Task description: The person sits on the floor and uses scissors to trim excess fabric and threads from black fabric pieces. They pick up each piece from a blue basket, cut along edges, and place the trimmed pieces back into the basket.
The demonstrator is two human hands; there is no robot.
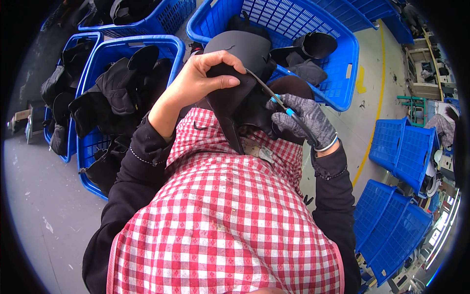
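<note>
Matt dark piece [229,99], perhaps cloth; plastic basket [353,61].

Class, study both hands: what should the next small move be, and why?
Perhaps shift the bare left hand slightly back along the black piece, away from the tool: the gloved right hand holds the tool, and its tip appears close to the left hand's pinch.

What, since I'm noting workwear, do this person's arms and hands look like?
The left hand is bare; the right hand wears a mottled grey knitted glove. Both sleeves are black, with a pale dotted line near the cuffs.
</note>
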